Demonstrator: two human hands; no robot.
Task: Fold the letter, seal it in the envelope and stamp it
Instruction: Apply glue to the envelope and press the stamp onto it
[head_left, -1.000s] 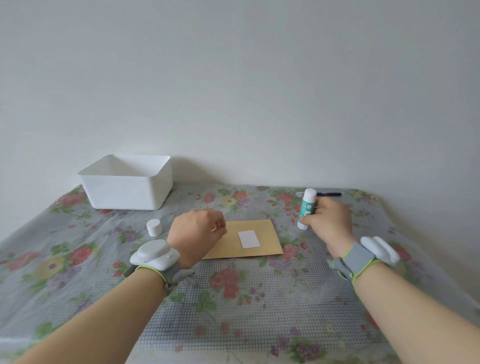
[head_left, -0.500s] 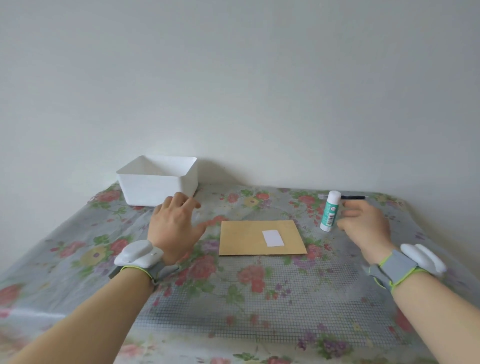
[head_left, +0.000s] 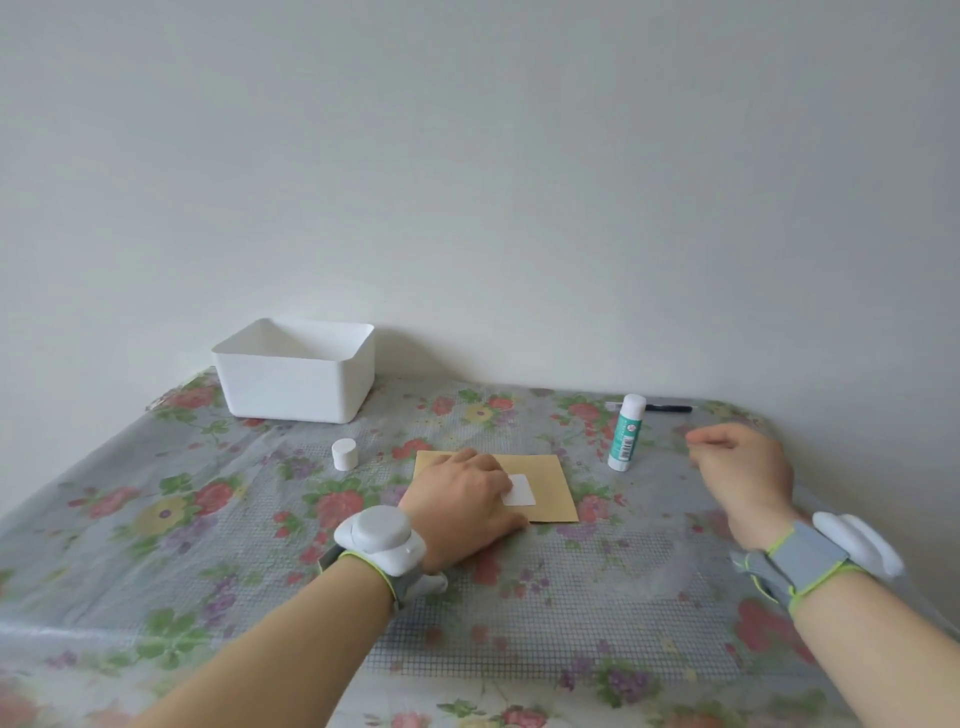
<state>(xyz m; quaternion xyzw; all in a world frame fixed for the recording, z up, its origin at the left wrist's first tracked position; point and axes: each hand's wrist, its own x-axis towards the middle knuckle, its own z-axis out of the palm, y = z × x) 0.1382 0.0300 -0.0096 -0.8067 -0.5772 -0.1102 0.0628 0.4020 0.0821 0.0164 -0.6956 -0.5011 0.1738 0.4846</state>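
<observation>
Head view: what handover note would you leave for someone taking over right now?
Left hand: flat on the brown envelope, touching the white stamp.
Right hand: loosely curled, empty, in the air beside the upright glue stick.
Done: the stamp lies on the envelope; no loose letter is in sight.
Left: press the stamp down firmly and check the seal, which cannot be seen from here.

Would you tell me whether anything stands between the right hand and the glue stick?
Nothing visible does. The glue stick stands upright on the cloth, and the right hand is to its right, with only bare cloth between them. The pen lies behind the stick; the envelope lies to its left.
</observation>
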